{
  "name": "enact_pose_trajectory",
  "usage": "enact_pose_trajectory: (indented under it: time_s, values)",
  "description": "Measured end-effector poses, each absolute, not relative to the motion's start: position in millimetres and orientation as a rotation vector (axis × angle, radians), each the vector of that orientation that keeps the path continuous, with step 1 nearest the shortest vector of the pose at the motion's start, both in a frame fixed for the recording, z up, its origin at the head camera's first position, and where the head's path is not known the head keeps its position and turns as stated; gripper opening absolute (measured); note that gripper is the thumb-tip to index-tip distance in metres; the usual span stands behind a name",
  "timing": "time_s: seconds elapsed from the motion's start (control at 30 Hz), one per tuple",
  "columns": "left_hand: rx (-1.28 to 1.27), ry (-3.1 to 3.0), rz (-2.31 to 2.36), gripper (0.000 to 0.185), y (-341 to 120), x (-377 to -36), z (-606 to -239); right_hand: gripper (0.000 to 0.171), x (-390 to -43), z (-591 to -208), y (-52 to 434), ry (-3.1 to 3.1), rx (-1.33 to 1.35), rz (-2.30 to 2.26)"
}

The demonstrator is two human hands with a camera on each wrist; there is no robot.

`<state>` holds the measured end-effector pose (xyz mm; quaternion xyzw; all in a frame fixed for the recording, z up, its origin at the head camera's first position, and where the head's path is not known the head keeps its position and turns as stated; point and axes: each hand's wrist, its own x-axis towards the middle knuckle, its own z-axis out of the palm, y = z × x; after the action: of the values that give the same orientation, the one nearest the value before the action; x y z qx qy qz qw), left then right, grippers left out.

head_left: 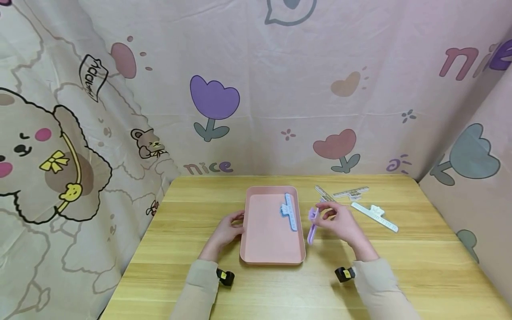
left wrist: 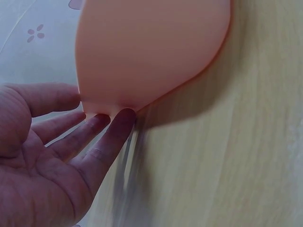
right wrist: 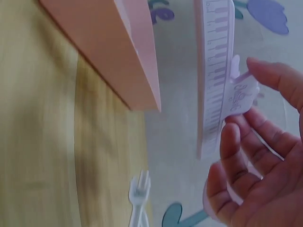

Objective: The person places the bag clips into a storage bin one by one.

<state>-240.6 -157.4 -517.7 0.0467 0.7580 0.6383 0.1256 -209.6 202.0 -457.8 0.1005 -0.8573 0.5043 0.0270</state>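
Purple plastic clip (head_left: 312,226), printed with piano keys, is pinched at its tab between thumb and fingers of the right hand (head_left: 340,224), held in the air just beside the right rim of the pink tray (head_left: 264,235), where a blue clip (head_left: 290,211) already lies. Left hand (head_left: 226,231) is relaxed, its straight fingertips (left wrist: 120,118) touching the tray's left edge on the wooden table (head_left: 400,266). Grey and white clips (head_left: 374,215) lie further right, their markings too small to read.
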Motion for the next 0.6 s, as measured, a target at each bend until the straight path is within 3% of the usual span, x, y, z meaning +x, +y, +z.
enact_pose_trajectory:
  time_s: [0.6]
  values:
    - [0.171,2.215,1.842,0.062,-157.5,-239.1,-517.1,0.044,-209.3,-478.9,143.0,-2.643,0.787,1.540]
